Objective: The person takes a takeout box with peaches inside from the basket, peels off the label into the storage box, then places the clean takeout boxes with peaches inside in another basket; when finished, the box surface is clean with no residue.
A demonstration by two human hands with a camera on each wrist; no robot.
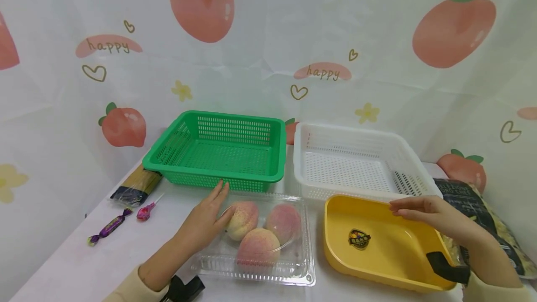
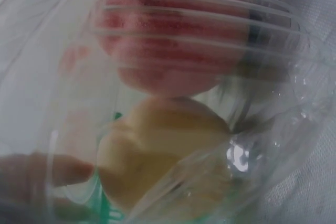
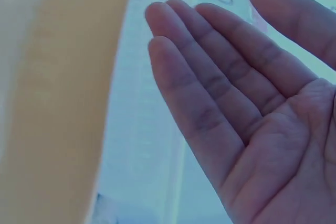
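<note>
A clear plastic clamshell box [image 1: 310, 264] holds three pink and yellow peaches [image 1: 258, 248]. My left hand [image 1: 205, 220] lies along its left side with the fingers extended toward the green basket, right at the box's back left corner. Through the plastic, the left wrist view shows two peaches [image 2: 165, 161] close up. My right hand [image 1: 438, 216] hovers at the back right rim of the yellow tub [image 1: 402, 236]. In the right wrist view that hand's palm [image 3: 278, 140] and straight fingers hold nothing. A black and gold sticker [image 1: 359, 239] is on the tub's floor.
Behind stand a green basket [image 1: 222, 178] and a white basket [image 1: 306, 188]. To the left lie a packet of noodles [image 1: 138, 185], a lollipop [image 1: 144, 212] and a purple wrapped candy [image 1: 110, 228]. A black printed bag [image 1: 482, 213] lies at the right, by a patterned curtain [image 1: 260, 36].
</note>
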